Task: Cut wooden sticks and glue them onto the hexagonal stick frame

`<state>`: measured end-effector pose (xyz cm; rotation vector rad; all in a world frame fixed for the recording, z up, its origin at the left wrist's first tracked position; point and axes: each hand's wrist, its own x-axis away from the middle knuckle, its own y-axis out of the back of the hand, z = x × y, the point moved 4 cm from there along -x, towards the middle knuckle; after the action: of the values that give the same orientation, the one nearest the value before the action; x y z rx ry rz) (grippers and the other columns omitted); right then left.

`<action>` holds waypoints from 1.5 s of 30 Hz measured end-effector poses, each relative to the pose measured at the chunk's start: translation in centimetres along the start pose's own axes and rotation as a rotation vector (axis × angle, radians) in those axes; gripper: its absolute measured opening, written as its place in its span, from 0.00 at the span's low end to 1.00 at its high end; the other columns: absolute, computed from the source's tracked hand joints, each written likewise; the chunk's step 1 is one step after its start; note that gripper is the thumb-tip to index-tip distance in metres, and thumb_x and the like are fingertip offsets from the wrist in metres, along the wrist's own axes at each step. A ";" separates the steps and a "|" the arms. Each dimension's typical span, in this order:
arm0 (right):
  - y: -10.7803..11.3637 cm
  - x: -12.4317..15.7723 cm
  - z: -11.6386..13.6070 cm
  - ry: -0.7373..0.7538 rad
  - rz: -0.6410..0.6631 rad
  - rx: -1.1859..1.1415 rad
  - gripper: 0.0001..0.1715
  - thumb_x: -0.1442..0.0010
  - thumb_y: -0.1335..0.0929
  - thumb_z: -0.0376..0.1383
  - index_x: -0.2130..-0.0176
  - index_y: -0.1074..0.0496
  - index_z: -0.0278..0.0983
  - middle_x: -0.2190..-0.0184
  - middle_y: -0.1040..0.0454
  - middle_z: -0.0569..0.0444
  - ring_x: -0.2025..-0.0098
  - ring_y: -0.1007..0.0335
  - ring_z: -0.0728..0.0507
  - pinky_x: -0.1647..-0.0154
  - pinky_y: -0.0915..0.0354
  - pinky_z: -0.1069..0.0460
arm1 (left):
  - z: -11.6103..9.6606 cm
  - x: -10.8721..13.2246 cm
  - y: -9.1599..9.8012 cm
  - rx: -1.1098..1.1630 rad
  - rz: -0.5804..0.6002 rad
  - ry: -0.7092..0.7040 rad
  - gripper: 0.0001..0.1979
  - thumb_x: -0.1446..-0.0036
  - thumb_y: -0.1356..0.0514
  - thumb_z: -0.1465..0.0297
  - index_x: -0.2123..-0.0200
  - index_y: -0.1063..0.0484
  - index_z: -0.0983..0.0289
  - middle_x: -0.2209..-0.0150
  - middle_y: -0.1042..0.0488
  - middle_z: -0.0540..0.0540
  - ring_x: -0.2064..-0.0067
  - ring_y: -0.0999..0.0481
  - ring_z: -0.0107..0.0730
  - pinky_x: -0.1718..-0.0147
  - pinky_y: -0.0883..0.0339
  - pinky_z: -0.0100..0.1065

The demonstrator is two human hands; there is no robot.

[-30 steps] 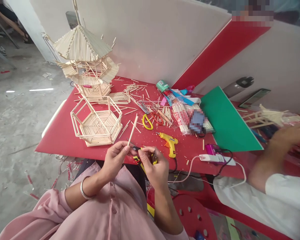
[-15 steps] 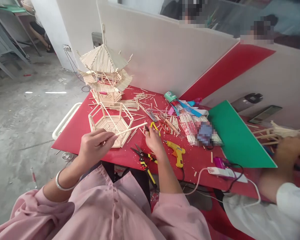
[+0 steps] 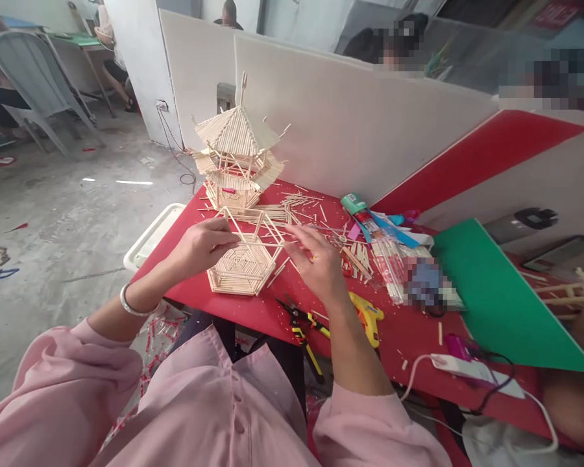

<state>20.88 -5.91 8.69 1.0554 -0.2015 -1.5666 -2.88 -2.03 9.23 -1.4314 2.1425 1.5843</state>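
A thin wooden stick [image 3: 261,244] is held level between my two hands, over a hexagonal stick base [image 3: 241,267] with upright frames around its rim. My left hand [image 3: 205,245] is closed on the stick's left end. At its right end, my right hand [image 3: 316,263] has its thumb and fingertips around the tip, the other fingers loosely bent. Behind the base stands a tiered pavilion [image 3: 241,136] built of the same sticks. Black-and-yellow cutters [image 3: 302,331] lie on the table's front edge, below my right hand.
Loose sticks [image 3: 296,207] litter the red table [image 3: 185,279]. Right of my right hand are a yellow glue gun [image 3: 370,318], bagged sticks [image 3: 387,266], a green board [image 3: 506,298] and a white power strip [image 3: 477,375] with cables. A co-worker's arm [image 3: 571,402] shows at far right.
My right hand has let go of the yellow-handled tool and moved to the stick's right end. The stick has gone from slanted to level. The camera view has shifted left.
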 end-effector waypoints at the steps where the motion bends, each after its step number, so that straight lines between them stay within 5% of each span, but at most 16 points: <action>1: -0.7 -0.3 0.5 0.030 0.047 -0.020 0.19 0.34 0.35 0.48 0.50 0.23 0.44 0.54 0.22 0.51 0.55 0.26 0.44 0.53 0.32 0.49 | 0.3 -0.3 -0.1 0.010 -0.002 -0.013 0.11 0.36 0.43 0.69 0.65 0.20 0.64 0.69 0.27 0.56 0.70 0.29 0.28 0.71 0.37 0.31; 5: -3.0 -1.1 -0.3 0.074 0.061 -0.010 0.16 0.34 0.35 0.47 0.59 0.19 0.44 0.67 0.21 0.53 0.61 0.27 0.43 0.54 0.33 0.47 | 1.9 -0.9 -0.3 0.009 0.034 -0.005 0.11 0.37 0.42 0.69 0.67 0.20 0.64 0.70 0.25 0.56 0.69 0.27 0.29 0.69 0.34 0.32; 18: -4.8 -1.7 -4.4 0.082 -0.014 0.096 0.14 0.37 0.32 0.47 0.60 0.18 0.45 0.71 0.30 0.53 0.64 0.35 0.43 0.59 0.36 0.47 | 9.2 0.8 2.5 0.014 0.106 0.304 0.11 0.39 0.42 0.65 0.63 0.19 0.59 0.62 0.22 0.53 0.67 0.26 0.27 0.67 0.33 0.33; 30: -4.7 -1.5 -4.2 0.061 -0.004 0.047 0.13 0.38 0.31 0.45 0.60 0.18 0.44 0.71 0.30 0.53 0.64 0.35 0.43 0.60 0.35 0.47 | 9.0 -1.0 1.1 -0.012 0.283 0.219 0.07 0.46 0.37 0.66 0.70 0.18 0.59 0.71 0.28 0.51 0.72 0.32 0.25 0.73 0.38 0.31; 36: -4.3 -1.5 -4.2 0.051 0.005 0.085 0.13 0.37 0.31 0.44 0.59 0.18 0.44 0.69 0.30 0.53 0.62 0.33 0.42 0.56 0.35 0.45 | 9.5 -1.0 0.8 -0.024 0.272 0.239 0.07 0.47 0.38 0.67 0.70 0.19 0.60 0.71 0.28 0.51 0.73 0.32 0.25 0.72 0.38 0.32; 45: -4.1 -1.4 -4.9 -0.018 -0.055 0.020 0.14 0.38 0.32 0.45 0.62 0.19 0.42 0.68 0.28 0.51 0.62 0.32 0.43 0.62 0.33 0.48 | 9.6 -1.0 0.6 -0.007 0.276 0.219 0.11 0.43 0.41 0.65 0.75 0.23 0.63 0.72 0.29 0.52 0.72 0.32 0.25 0.71 0.37 0.32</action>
<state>21.33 -1.49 3.97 1.0711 -0.2023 -1.6273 -6.72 6.19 5.90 -1.4205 2.5590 1.5838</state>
